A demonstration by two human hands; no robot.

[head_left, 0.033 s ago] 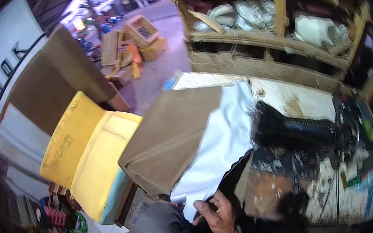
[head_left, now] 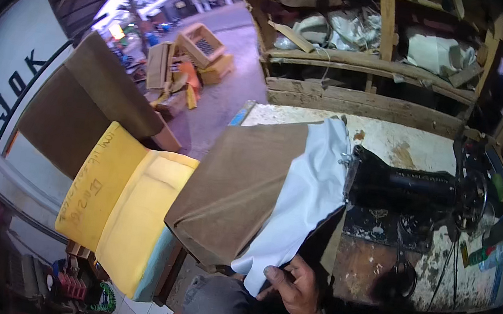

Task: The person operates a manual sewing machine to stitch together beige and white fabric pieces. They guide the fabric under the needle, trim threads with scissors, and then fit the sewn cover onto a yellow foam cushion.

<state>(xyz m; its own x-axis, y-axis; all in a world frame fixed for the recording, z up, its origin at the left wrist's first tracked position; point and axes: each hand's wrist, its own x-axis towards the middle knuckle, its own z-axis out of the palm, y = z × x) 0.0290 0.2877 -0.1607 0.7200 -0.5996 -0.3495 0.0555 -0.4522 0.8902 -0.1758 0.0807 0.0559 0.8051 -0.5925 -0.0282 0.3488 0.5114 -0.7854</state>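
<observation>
A black cast-iron sewing machine [head_left: 414, 188] stands on a worn, paint-flecked wooden table [head_left: 391, 143], and everything else is placed from it. To the machine's left lies a large brown fabric cushion cover [head_left: 238, 187] with a white cloth lining [head_left: 302, 204] laid against it; the lining's upper edge sits right at the machine's needle end, so the piece appears fed under the foot there. Below the machine's needle end, at the near table edge, the person's right hand [head_left: 297, 288] closes its grip on the lower corner of the white lining, thumb on top, pinching the cloth. The left hand is not visible, so nothing can be said of its grip. Judging from how things lie, the brown and white layers are already laid together and brought to the needle, while the long edge running down to the hand looks unstitched, though seams are too small to tell. Farther left of the machine, beyond the table, stands a yellow foam chair seat [head_left: 125, 217] against a brown upholstered backrest [head_left: 82, 105].
</observation>
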